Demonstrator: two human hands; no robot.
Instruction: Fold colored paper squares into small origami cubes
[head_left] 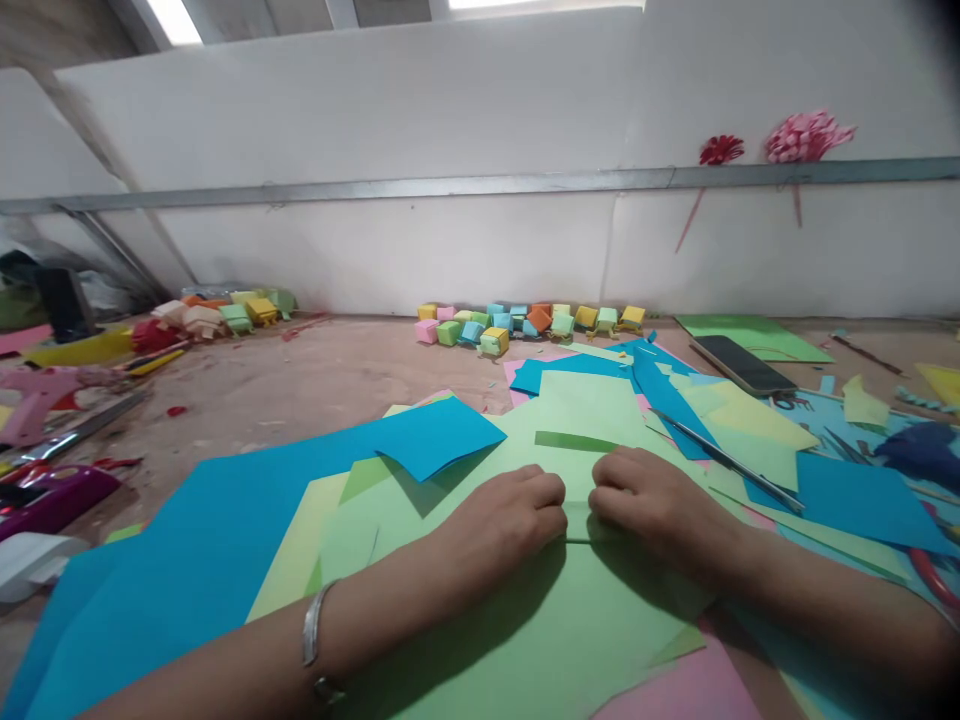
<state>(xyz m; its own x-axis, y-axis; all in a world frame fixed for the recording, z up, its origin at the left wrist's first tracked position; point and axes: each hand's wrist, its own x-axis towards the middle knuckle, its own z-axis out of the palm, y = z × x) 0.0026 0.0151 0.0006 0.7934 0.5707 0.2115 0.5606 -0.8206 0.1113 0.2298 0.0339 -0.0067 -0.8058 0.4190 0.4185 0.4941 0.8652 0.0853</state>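
Toward near edge of bench (247, 385), L hand (514, 508) & R hand (645, 505) pinch green paper strip (577, 522); prob. mid-fold, next needs even pressing.

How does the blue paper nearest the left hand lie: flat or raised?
Partly raised: the blue paper casts a shadow on the green paper below.

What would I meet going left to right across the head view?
Pink glue gun, back-left paper blocks, silver bracelet, left hand, right hand, pink flower.
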